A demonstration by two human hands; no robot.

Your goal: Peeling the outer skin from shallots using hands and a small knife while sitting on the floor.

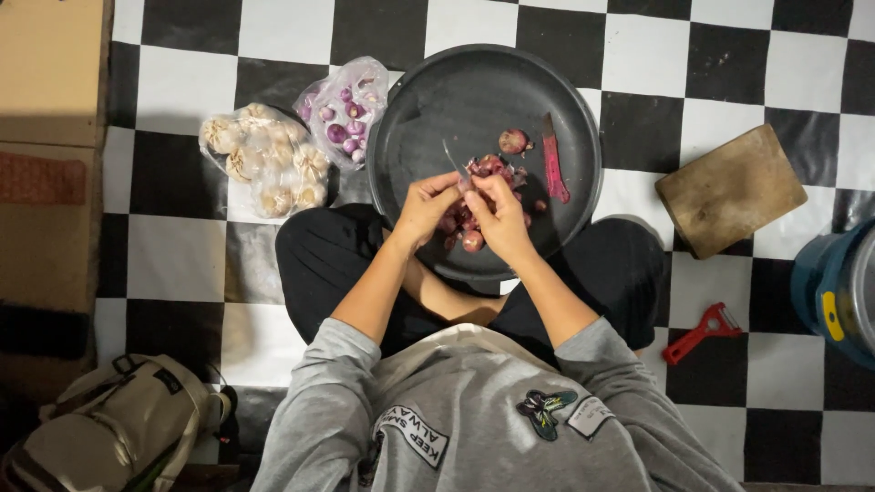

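Left hand (427, 208) fingers clamped on a small knife (453, 162), right hand (499, 217) fingers clamped on a shallot (480, 187), both above the black tray (410, 137).

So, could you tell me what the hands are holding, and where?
The left hand grips a small knife by its handle, blade up; the right hand pinches a shallot, mostly hidden by fingers.

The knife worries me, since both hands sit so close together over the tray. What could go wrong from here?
1. The knife in the left hand has its blade right beside the right hand, which pinches a shallot; a slip could nick the fingers.
2. The round tray rests on the person's lap, so it might tilt and spill the loose shallots and skins.
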